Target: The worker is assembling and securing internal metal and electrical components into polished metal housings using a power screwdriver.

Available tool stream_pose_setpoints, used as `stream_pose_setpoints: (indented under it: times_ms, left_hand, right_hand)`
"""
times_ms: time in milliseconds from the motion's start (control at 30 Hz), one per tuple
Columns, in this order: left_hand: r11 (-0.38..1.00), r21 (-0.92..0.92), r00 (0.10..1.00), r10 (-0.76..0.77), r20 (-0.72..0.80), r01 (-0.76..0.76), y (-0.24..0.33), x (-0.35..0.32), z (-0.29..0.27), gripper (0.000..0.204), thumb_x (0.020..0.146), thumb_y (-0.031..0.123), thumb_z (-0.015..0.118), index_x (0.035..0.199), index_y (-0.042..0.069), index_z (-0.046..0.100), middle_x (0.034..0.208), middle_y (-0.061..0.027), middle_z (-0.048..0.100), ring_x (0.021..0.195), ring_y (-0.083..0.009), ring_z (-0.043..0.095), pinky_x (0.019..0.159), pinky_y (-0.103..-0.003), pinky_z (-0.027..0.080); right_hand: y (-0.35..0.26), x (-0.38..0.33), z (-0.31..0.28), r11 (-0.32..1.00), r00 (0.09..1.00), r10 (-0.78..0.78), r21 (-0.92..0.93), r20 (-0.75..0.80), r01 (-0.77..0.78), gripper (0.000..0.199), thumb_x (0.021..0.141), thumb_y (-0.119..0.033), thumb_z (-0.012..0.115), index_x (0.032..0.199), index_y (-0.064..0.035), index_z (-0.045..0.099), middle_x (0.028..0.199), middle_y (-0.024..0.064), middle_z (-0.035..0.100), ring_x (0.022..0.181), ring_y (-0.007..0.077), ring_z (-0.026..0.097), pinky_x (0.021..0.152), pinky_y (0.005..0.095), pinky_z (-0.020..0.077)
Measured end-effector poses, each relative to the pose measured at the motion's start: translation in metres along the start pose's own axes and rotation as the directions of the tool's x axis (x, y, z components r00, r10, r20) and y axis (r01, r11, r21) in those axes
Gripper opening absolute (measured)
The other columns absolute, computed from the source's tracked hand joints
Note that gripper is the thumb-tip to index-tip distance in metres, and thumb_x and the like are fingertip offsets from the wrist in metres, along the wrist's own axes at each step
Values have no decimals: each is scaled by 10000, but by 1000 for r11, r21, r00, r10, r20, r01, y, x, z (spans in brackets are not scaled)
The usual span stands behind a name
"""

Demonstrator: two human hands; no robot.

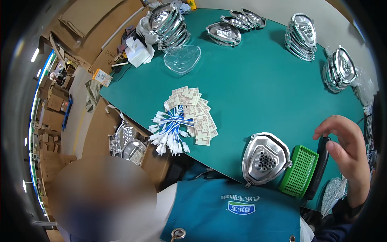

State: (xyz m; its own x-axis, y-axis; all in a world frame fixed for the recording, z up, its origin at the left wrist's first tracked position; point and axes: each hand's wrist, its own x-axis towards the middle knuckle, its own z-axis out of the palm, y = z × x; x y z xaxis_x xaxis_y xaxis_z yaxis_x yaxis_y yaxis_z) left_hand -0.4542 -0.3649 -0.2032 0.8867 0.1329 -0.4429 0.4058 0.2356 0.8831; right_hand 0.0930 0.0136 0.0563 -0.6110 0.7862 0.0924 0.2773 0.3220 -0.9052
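At the lower right of the frame, the right hand (347, 151) is held with fingers loosely spread, closed on nothing, just above a black handle-like tool (319, 169) beside a green perforated tray (300, 170). A chrome reflector housing (266, 158) is set at the teal table (250, 80) edge, apparently not yet fitted; circuit boards with white connectors (183, 119) lie unused mid-frame. The left hand is not seen.

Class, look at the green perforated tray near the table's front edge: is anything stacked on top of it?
No. The green perforated tray lies bare between a chrome reflector housing and a black bar.
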Motion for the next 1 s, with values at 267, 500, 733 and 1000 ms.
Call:
stream_pose_setpoints:
  times_ms: [267, 500, 733, 1000]
  left_hand:
    - [798, -24, 797, -601, 57, 603, 177, -32, -170, 286, 829, 72, 504, 1041, 40, 694, 894, -64, 682, 829, -139, 609, 746, -260, 473]
    - [761, 439, 811, -190, -554, 478, 287, 37, -224, 322, 869, 224, 612, 1145, 59, 613, 1023, -116, 655, 932, -218, 616, 826, -340, 479]
    - [833, 487, 524, 300, -797, 263, 376, 98, -365, 279, 903, 235, 504, 1059, 39, 626, 943, -58, 676, 843, -132, 630, 733, -273, 486]
    - [204, 461, 336, 449, -828, 863, 350, 186, -454, 379, 768, 263, 631, 1095, 72, 612, 1129, -164, 580, 1067, -323, 563, 889, -433, 469]
  right_hand:
    - [-21, -5, 25, 996, 999, 44, -85, 27, -41, 223, 763, -51, 587, 969, 33, 596, 923, 119, 638, 880, 207, 605, 806, 308, 434]
    - [-41, -33, 26, 853, 978, -44, -502, 204, 143, 263, 696, -27, 637, 958, -17, 625, 894, 114, 649, 825, 287, 610, 750, 359, 472]
    - [-20, 59, 19, 668, 988, -120, -729, 96, 152, 393, 798, -152, 643, 1157, -39, 533, 1027, 167, 621, 964, 339, 595, 836, 417, 476]
    - [86, 289, -10, 385, 978, -111, -915, -179, -124, 426, 789, -199, 565, 1157, -4, 477, 1065, 258, 594, 1035, 395, 579, 889, 480, 470]
